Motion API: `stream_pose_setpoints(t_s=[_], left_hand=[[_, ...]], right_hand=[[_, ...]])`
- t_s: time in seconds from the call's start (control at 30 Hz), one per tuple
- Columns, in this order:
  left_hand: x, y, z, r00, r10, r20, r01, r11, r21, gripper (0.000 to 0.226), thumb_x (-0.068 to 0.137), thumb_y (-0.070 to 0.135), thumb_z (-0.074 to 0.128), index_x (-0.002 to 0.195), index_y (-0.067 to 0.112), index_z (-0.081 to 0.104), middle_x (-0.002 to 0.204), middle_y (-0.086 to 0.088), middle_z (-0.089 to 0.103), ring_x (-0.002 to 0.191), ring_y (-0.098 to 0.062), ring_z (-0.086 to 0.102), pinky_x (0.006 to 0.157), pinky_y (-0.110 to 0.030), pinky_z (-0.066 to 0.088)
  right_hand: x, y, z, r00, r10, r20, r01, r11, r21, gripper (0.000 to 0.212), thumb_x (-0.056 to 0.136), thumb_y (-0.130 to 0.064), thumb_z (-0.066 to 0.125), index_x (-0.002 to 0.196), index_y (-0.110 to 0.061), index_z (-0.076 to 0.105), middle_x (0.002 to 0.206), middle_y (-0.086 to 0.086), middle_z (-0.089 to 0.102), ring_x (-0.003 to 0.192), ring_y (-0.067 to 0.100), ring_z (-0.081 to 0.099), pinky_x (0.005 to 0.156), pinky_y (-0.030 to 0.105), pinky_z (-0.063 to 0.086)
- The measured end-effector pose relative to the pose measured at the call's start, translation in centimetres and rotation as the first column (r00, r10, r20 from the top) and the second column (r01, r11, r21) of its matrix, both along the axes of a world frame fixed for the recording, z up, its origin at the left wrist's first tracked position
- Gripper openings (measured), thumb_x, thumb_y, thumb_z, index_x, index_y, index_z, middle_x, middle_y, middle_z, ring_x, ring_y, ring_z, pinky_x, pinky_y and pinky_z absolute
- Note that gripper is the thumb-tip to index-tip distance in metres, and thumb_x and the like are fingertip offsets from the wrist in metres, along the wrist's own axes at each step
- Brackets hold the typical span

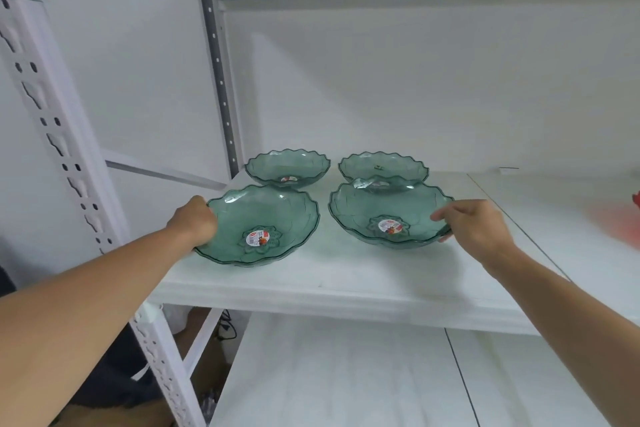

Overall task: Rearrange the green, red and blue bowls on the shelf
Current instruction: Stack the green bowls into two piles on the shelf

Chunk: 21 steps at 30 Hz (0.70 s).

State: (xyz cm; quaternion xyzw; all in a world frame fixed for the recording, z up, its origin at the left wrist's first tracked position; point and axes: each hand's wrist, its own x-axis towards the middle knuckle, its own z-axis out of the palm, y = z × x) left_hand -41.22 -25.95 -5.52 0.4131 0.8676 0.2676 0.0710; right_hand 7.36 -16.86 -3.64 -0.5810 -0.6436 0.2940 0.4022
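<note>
Left hand [194,220] fingers grip the front-left translucent green scalloped plastic bowl [263,218]; right hand [474,227] fingers pinch the front-right green bowl [381,204] on the white shelf [346,274]

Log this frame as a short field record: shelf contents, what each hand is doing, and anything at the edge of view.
setting: white metal shelf, viewed from the head camera
bowls: four translucent green scalloped bowls, arranged two by two
front left bowl: left hand grips its left rim
front right bowl: right hand grips its right rim; bowl looks tilted or lifted
back left bowl: resting, untouched
back right bowl: resting, untouched
edge of view: blurred red object at far right, type unclear
blue bowl: none visible
</note>
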Motion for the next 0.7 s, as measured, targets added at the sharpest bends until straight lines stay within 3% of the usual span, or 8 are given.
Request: stream_pose_setpoints(t_s=[0.3, 0.47, 0.6, 0.7], left_hand=[[-1.8, 0.6, 1.3, 0.998, -0.060, 0.027, 0.059, 0.998, 0.014, 0.011, 0.100, 0.019, 0.045, 0.091, 0.012, 0.047, 0.101, -0.018, 0.060, 0.078, -0.027, 0.053, 0.060, -0.035, 0.036], [-1.6, 0.6, 4.1, 0.994, -0.088, 0.059, 0.086, 0.996, 0.029, 0.019, 0.103, 0.018, 0.045, 0.112, 0.005, 0.056, 0.109, -0.023, 0.063, 0.096, -0.040, 0.064, 0.076, -0.041, 0.054], [-1.2, 1.5, 8.3, 0.996, -0.046, 0.070, 0.041, 0.996, 0.074, 0.010, 0.099, 0.002, 0.051, 0.101, -0.003, 0.059, 0.102, -0.026, 0.064, 0.078, -0.035, 0.061, 0.056, -0.038, 0.047], [-0.7, 3.2, 10.9, 0.983, -0.030, 0.184, 0.010, 0.994, 0.107, 0.012, 0.097, -0.004, 0.048, 0.093, -0.001, 0.059, 0.097, -0.024, 0.063, 0.076, -0.034, 0.061, 0.052, -0.034, 0.048]], right_hand=[[-1.7, -2.1, 0.6, 0.998, -0.065, -0.005, 0.065, 0.998, 0.025, 0.032, 0.097, -0.024, 0.054, 0.088, -0.031, 0.084, 0.063, -0.001, 0.080, 0.065, 0.016, 0.062, 0.054, 0.030, 0.038], [-2.4, -2.0, 2.1, 0.998, -0.062, 0.001, 0.061, 0.998, 0.024, 0.031, 0.094, -0.025, 0.054, 0.088, -0.029, 0.085, 0.063, 0.000, 0.079, 0.073, 0.028, 0.064, 0.058, 0.034, 0.040], [-3.0, -0.4, 4.8, 0.996, -0.082, -0.033, 0.083, 0.996, 0.026, 0.032, 0.092, -0.024, 0.054, 0.089, -0.026, 0.086, 0.063, 0.001, 0.080, 0.098, 0.030, 0.075, 0.063, 0.034, 0.042], [-3.6, 1.8, 6.9, 0.992, -0.105, -0.072, 0.105, 0.994, -0.002, 0.032, 0.091, -0.023, 0.054, 0.090, -0.024, 0.086, 0.063, 0.001, 0.080, 0.081, 0.025, 0.063, 0.059, 0.032, 0.038]])
